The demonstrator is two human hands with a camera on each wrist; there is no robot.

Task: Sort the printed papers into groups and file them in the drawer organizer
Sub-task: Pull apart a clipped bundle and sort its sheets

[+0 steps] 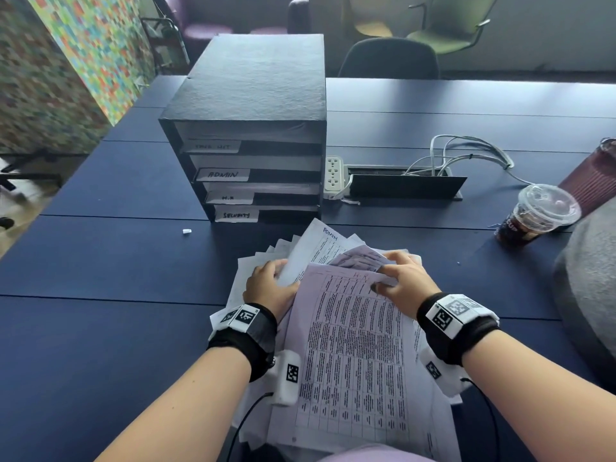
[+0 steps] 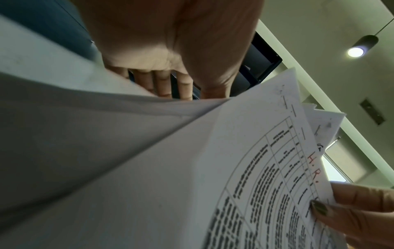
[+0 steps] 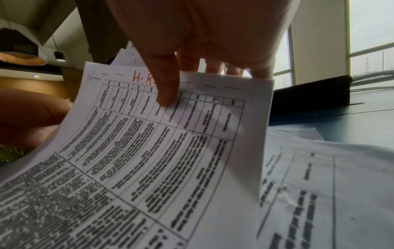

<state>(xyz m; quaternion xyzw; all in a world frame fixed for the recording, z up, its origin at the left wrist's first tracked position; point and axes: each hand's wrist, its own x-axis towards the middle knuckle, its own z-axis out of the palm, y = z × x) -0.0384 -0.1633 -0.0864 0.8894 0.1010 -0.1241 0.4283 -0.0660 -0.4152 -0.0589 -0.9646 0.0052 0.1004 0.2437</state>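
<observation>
A loose pile of printed papers (image 1: 253, 281) lies fanned on the dark blue table (image 1: 116, 261) in front of me. On top is a sheet with a table and a red "H.R" mark (image 1: 350, 345) (image 3: 170, 143). My right hand (image 1: 390, 278) (image 3: 187, 79) pinches its top edge, thumb on the print and fingers behind. My left hand (image 1: 270, 281) (image 2: 170, 84) grips the sheets underneath, its fingertips hidden between them. Behind the pile stands the black drawer organizer (image 1: 246, 128). Its lower labels read ADMIN (image 1: 222, 175), H.R (image 1: 229, 197) and SECURITY (image 1: 236, 215).
To the organizer's right are a white power strip (image 1: 334, 176) and a cable box (image 1: 403, 185) with white cords. An iced drink cup (image 1: 536, 215), a purple tumbler (image 1: 596, 181) and a grey bulk (image 1: 586, 278) sit at the right edge. A white scrap (image 1: 187, 231) lies left.
</observation>
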